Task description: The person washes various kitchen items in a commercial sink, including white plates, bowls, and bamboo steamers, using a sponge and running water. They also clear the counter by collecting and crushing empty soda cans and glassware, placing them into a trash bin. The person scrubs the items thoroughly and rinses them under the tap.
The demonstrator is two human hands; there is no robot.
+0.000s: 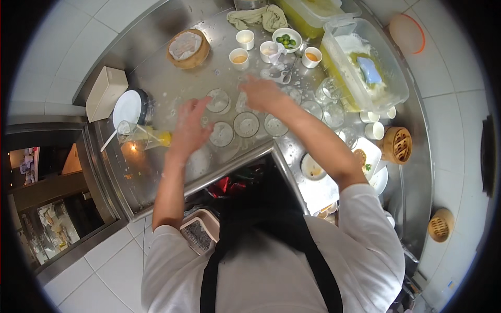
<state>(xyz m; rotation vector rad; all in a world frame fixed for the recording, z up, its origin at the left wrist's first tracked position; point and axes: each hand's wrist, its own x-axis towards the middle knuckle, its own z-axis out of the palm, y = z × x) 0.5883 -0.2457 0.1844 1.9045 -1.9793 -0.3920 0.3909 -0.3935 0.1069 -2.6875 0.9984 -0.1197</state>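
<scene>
Several clear drinking glasses stand grouped on the wet steel counter, among them one glass [218, 100] at the back left and another glass [246, 124] in the middle. My left hand [191, 127] is beside the left glasses, its fingers apart and nothing seen in them. My right hand [260, 93], blurred, reaches over a partly hidden glass [242, 102]; whether the fingers grip it cannot be made out. Behind the hands are white cups [238, 59], a white bowl of small green citrus fruits [287, 40] and a metal spoon [288, 74].
A plastic tub [399, 88] with suds and a blue sponge [368, 70] sits at the right. Bamboo steamers [397, 144] and plates stand below it. A clear pitcher [143, 136] lies left of my left hand. The counter's raised steel edge [231, 167] runs before me.
</scene>
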